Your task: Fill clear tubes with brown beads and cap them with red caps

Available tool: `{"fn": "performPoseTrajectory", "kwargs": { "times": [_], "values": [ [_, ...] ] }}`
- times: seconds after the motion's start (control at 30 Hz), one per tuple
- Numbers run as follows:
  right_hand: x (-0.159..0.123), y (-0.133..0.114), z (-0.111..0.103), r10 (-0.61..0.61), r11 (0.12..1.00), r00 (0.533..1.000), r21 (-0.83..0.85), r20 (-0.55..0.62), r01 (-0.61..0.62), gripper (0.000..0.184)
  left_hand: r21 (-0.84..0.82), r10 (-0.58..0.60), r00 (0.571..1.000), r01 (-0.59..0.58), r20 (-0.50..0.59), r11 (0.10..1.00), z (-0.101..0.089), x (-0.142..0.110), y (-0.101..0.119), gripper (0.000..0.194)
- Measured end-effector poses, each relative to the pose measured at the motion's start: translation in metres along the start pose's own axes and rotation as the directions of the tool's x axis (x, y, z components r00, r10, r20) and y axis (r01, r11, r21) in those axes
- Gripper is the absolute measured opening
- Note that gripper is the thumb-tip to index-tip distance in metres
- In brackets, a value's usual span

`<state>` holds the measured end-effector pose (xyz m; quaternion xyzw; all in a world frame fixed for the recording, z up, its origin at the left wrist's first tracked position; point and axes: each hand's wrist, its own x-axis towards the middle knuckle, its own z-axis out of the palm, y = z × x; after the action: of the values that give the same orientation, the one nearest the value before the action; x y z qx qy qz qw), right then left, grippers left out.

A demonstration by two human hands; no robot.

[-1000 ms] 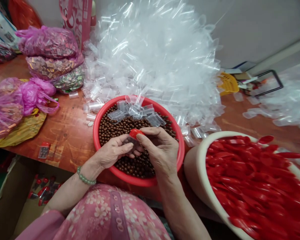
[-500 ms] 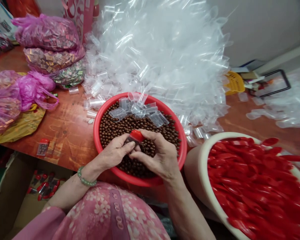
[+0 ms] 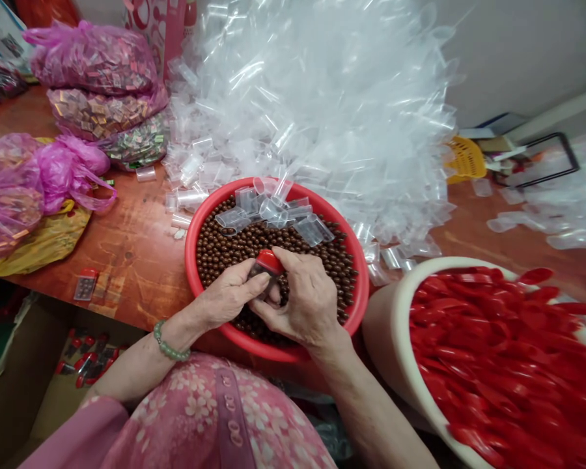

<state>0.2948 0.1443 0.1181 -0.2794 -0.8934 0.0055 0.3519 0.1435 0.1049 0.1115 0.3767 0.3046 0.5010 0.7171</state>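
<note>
Red cap (image 3: 269, 260) is sitting on a small clear tube, both pinched between the two hands over the red bowl (image 3: 195, 273). Left hand (image 3: 227, 298) is gripping the tube from the left, thumb and fingers closing on it just under the cap; most of the tube is hidden behind the fingers. Right hand (image 3: 306, 301) is curling around it from the right, forefinger pressing along the cap's top. Brown balls (image 3: 224, 246) are filling the bowl beneath the hands, with loose clear tubes (image 3: 273, 212) lying on them at the far side. Behind the bowl, a large heap of clear tubes (image 3: 322, 104) is piling up on the wooden table (image 3: 137, 247). To the right, a cream basin (image 3: 395, 306) is holding many red caps (image 3: 498, 352). Pink bags (image 3: 92, 58) are resting at the table's left, and one capped tube (image 3: 85, 284) is lying near its front edge.
</note>
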Motion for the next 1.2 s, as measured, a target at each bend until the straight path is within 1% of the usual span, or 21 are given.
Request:
{"fn": "performPoseTrajectory", "kwargs": {
  "times": [0.1, 0.2, 0.27, 0.33, 0.43, 0.5, 0.57, 0.73, 0.9, 1.0, 1.07, 1.13, 1.17, 1.2],
  "values": [
    [-0.001, -0.003, -0.002, 0.001, 1.0, 1.0, 0.004, 0.004, -0.001, 0.05, -0.003, -0.002, 1.0, 0.002, 0.002, 1.0, -0.001, -0.001, 0.0, 0.04],
    [0.001, -0.005, -0.006, 0.001, 1.0, 0.997, -0.005, 0.084, -0.001, 0.052, -0.058, -0.031, 0.999, 0.03, -0.014, 0.998, -0.001, 0.0, 0.001, 0.045],
    [0.002, -0.005, -0.008, 0.002, 1.0, 0.995, -0.031, 0.104, 0.002, 0.054, -0.065, -0.054, 0.998, 0.053, -0.015, 0.997, 0.0, 0.001, 0.002, 0.048],
    [0.003, -0.003, -0.008, -0.022, 0.999, 0.997, -0.045, 0.068, 0.025, 0.054, -0.045, -0.057, 0.998, 0.057, -0.011, 0.997, 0.0, 0.001, 0.003, 0.047],
    [0.004, 0.001, -0.006, -0.092, 0.994, 0.996, -0.055, -0.003, 0.091, 0.05, -0.017, -0.009, 1.0, 0.009, 0.01, 1.0, 0.002, 0.002, 0.001, 0.042],
    [0.005, 0.002, -0.006, -0.127, 0.99, 0.992, -0.067, -0.027, 0.125, 0.048, -0.009, 0.014, 1.0, -0.014, 0.024, 1.0, 0.004, 0.001, 0.0, 0.041],
    [0.006, 0.002, -0.008, -0.147, 0.986, 0.988, -0.081, -0.043, 0.144, 0.046, -0.007, 0.006, 0.999, -0.006, 0.033, 1.0, 0.006, 0.001, -0.001, 0.04],
    [0.006, -0.003, -0.019, -0.149, 0.983, 0.988, -0.116, -0.042, 0.144, 0.045, -0.014, -0.037, 0.998, 0.037, 0.043, 0.999, 0.011, -0.003, 0.0, 0.044],
    [0.005, -0.015, -0.021, -0.114, 0.993, 0.993, -0.045, -0.007, 0.113, 0.045, -0.015, -0.078, 0.997, 0.078, 0.008, 0.997, 0.014, -0.014, -0.002, 0.046],
    [0.007, -0.031, -0.021, -0.122, 0.992, 0.99, 0.021, 0.068, 0.121, 0.045, 0.014, -0.083, 0.995, 0.084, -0.048, 0.996, 0.011, -0.032, 0.003, 0.044],
    [0.01, -0.04, -0.022, -0.165, 0.982, 0.968, 0.122, 0.188, 0.144, 0.044, 0.129, -0.066, 0.991, 0.081, -0.116, 0.988, 0.005, -0.053, 0.013, 0.037],
    [0.01, -0.041, -0.024, -0.202, 0.965, 0.927, 0.228, 0.317, 0.132, 0.046, 0.318, -0.053, 0.981, 0.111, -0.186, 0.942, -0.006, -0.085, 0.027, 0.03],
    [0.009, -0.038, -0.025, -0.193, 0.961, 0.915, 0.255, 0.355, 0.104, 0.047, 0.409, -0.061, 0.974, 0.149, -0.22, 0.9, -0.015, -0.105, 0.035, 0.029],
    [0.008, -0.031, -0.025, -0.159, 0.963, 0.916, 0.261, 0.368, 0.063, 0.047, 0.472, -0.084, 0.962, 0.202, -0.26, 0.858, -0.025, -0.127, 0.042, 0.03]
  ]
}}
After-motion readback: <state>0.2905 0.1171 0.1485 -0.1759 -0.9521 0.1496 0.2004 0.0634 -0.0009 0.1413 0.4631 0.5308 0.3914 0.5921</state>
